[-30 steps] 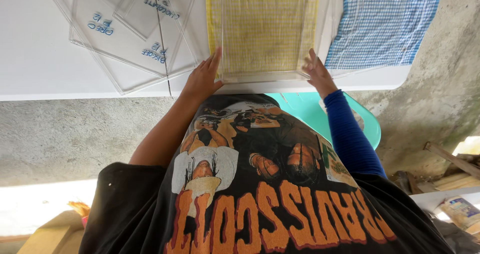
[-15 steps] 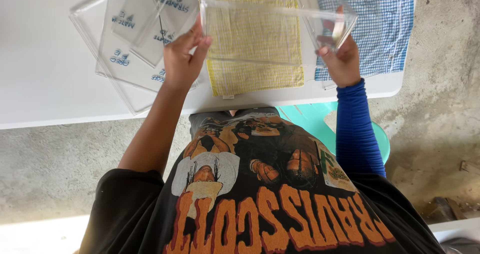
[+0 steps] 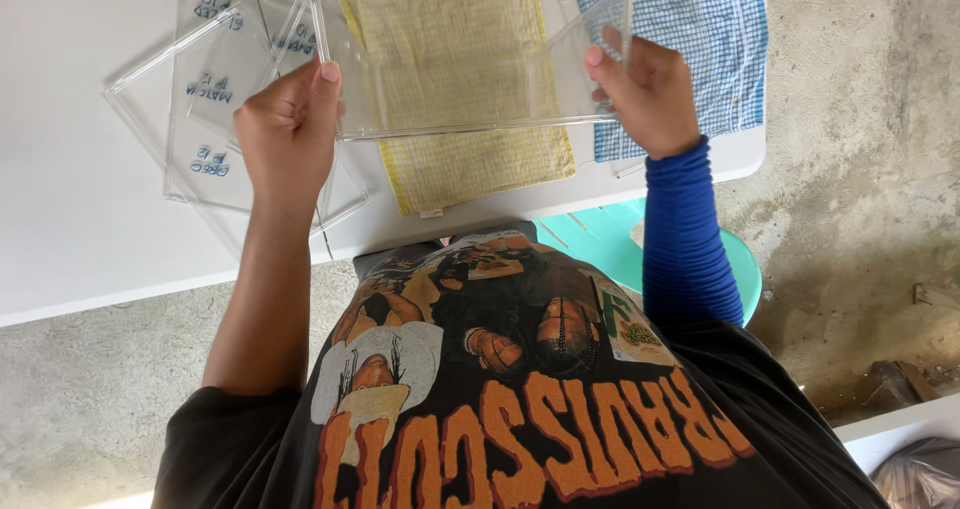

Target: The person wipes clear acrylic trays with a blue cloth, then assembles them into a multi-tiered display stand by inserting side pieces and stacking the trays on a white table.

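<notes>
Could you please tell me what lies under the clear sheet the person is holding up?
Through the clear sheet shows a yellow checked cloth on the white table. Left hand and right hand grip its sides. The cloth hides the table beneath it.

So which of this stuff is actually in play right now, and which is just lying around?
In hand:
- clear plastic sheet, lifted off the table
- left hand gripping its left edge
- right hand gripping its right edge
- yellow checked cloth, directly under the sheet

Lying about:
- stack of clear sheets at left
- blue checked cloth
- teal stool
- white table
</notes>
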